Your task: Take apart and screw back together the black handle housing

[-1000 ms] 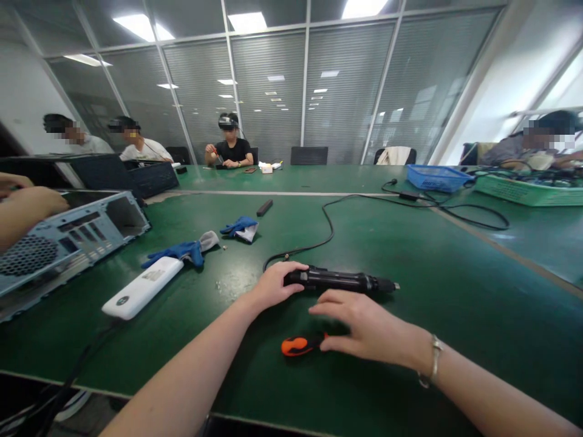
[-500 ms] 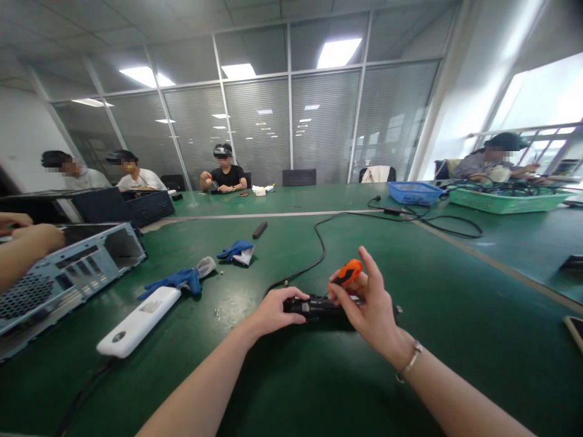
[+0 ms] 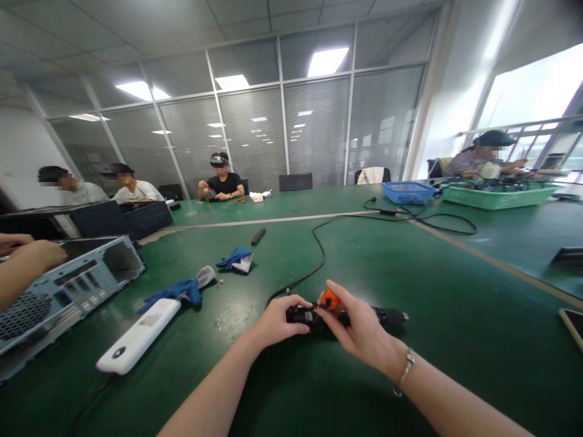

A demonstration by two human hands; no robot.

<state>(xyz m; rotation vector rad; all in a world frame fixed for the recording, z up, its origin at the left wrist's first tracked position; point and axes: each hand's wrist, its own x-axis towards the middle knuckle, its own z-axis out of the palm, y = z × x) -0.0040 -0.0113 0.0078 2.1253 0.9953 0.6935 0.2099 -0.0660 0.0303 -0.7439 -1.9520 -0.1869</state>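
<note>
Gripping the orange-handled tool (image 3: 328,299), the right hand (image 3: 362,328) has moved nearer the left hand (image 3: 279,320), which grasps the black corded driver (image 3: 388,317).

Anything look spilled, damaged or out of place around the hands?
One oddity: a whitish patch on the green table, left of the left hand; whether scuff, glare or spill, I can't tell. Two blue gloves lie crumpled beyond it. The black tool, partly hidden, shows no visible damage.
</note>
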